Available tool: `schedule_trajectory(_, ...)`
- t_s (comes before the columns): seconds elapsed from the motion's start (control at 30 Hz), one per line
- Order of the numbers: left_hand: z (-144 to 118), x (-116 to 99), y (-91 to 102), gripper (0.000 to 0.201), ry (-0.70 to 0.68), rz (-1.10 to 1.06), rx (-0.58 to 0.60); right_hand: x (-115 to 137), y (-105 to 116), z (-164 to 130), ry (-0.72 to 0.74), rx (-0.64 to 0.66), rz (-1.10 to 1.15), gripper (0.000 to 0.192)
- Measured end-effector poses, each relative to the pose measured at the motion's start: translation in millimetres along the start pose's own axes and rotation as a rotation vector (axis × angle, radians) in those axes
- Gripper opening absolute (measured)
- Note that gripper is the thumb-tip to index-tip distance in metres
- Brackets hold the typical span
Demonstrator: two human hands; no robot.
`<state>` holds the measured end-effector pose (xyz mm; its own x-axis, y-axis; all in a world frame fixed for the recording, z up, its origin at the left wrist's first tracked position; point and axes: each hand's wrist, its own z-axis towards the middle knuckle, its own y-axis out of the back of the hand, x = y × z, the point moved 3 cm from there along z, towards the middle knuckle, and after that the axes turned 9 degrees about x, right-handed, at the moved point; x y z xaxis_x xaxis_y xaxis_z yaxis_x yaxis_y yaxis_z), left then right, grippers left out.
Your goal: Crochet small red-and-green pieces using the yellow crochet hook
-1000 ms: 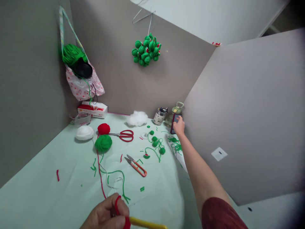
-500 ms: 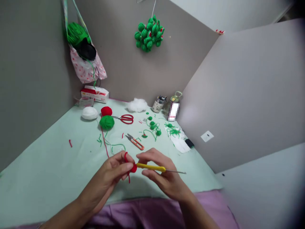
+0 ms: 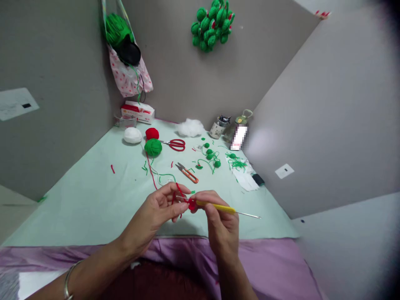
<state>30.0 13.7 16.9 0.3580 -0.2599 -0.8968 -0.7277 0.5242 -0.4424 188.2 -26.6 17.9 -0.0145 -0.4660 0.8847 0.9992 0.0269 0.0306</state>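
Note:
My left hand [image 3: 165, 204] pinches a small piece of red crochet work [image 3: 191, 204], with red yarn looped over the forefinger. In my right hand [image 3: 220, 214] is a crochet hook [image 3: 218, 207] with a yellow handle, gripped between thumb and fingers. Its far metal end points right, while the near end runs into the red piece by my left fingertips. From there a red strand leads back across the table towards the red yarn ball [image 3: 152, 133]. Just beyond my hands lie orange thread snips [image 3: 187, 173].
A green yarn ball [image 3: 153, 147], a white yarn ball [image 3: 133, 135], red-handled scissors [image 3: 176, 145] and white stuffing [image 3: 190, 127] lie farther back. Small green crocheted balls [image 3: 209, 154] with loose tails sit right of centre. A tin [image 3: 216, 130] and a phone [image 3: 239, 137] stand at the back right.
My right hand has closed its fingers on the hook, and the hook's near end has entered the red piece. The view has shifted, so the table things appear farther right and higher.

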Motion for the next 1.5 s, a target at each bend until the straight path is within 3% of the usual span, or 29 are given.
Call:
schedule_trajectory(0.27, 0, 3, 2.0, 0.036, -0.003, 0.034, -0.04, 4, -4, 1, 0.088, 0.019, -0.081, 0.018)
schedule_trajectory(0.4, 1, 8, 1.2, 0.051, 0.006, 0.054, -0.064, 4, -7, -4, 0.186, -0.006, -0.385, 0.03)
schedule_trajectory(0.57, 1, 16, -3.9, 0.054, 0.082, -0.132, -0.09, -1, -18, -20, 0.502, -0.16, -0.82, 0.043)
schedule_trajectory(0.63, 1, 18, -5.6, 0.054, 0.148, -0.246, -0.063, -3, -18, -22, 0.473, -0.198, -0.741, 0.043)
schedule_trajectory(0.7, 2, 16, -4.6, 0.053, 0.179, -0.302, -0.063, -4, -13, -20, 0.324, -0.187, -0.552, 0.039)
schedule_trajectory(0.8, 3, 12, -0.5, 0.047, 0.153, -0.286, -0.095, -1, -4, -16, 0.154, -0.19, -0.288, 0.026)
schedule_trajectory(1.03, 2, 11, -2.5, 0.044, 0.085, -0.233, -0.099, -8, 2, -6, -0.078, -0.205, 0.262, 0.013)
schedule_trajectory(1.2, 0, 11, -2.0, 0.056, -0.009, -0.107, -0.156, -11, -2, -2, -0.138, -0.249, 0.337, 0.012)
schedule_trajectory(1.37, -1, 9, 1.1, 0.059, 0.076, -0.109, -0.153, -4, 0, -1, -0.103, -0.28, 0.325, 0.012)
schedule_trajectory(1.5, -1, 9, -2.8, 0.054, 0.08, -0.123, -0.117, -3, 0, -5, -0.06, -0.209, 0.241, 0.016)
